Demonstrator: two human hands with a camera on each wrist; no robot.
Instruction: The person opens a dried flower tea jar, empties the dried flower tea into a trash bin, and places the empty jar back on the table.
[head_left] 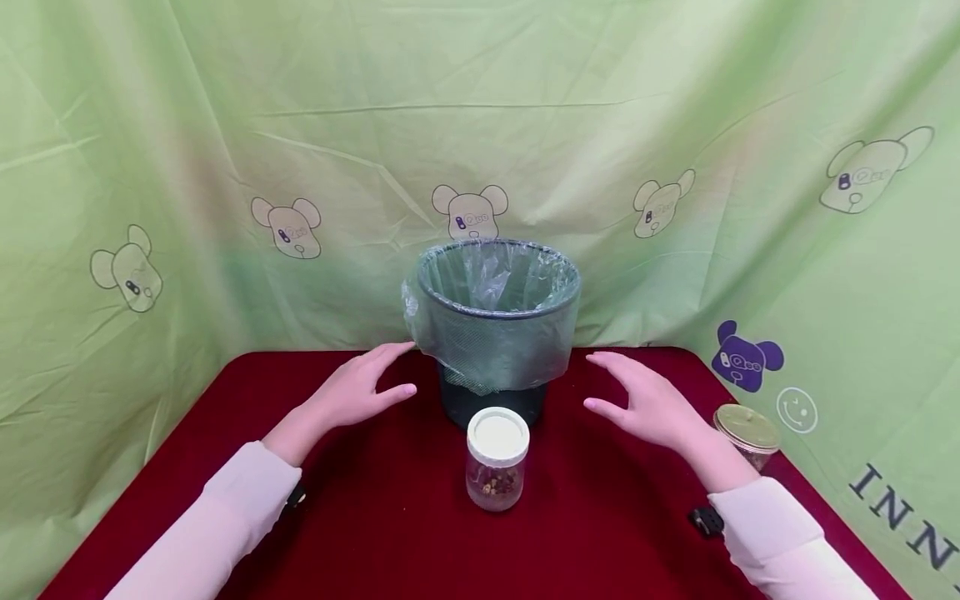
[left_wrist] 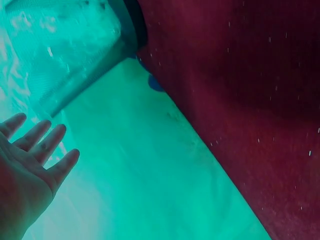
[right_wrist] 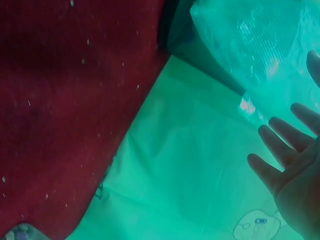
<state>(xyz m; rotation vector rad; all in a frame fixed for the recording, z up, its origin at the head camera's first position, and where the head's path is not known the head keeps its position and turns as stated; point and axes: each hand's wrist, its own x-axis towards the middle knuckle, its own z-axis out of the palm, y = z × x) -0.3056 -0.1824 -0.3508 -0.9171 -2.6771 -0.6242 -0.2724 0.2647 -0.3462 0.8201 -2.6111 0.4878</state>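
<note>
A dark mesh waste bin (head_left: 491, 408) stands upright toward the back of the table. Its rim is lined with a thin translucent green bag (head_left: 517, 354), folded down over the outside. Left of the bin, my left hand (head_left: 352, 392) is held with fingers extended and nothing in it. On the other side my right hand (head_left: 645, 400) is likewise spread, apart from the bin. Both palms face the bin in the wrist views. In front of the bin sits a clear jar (head_left: 495, 483) with a white lid, holding some small brown and reddish pieces.
A second jar (head_left: 748, 433) with a gold lid stands at the table's right edge, partly behind my right forearm. Dark red cloth covers the table (head_left: 420, 550). Green fabric (head_left: 360, 150) printed with bear heads hangs around the back and sides.
</note>
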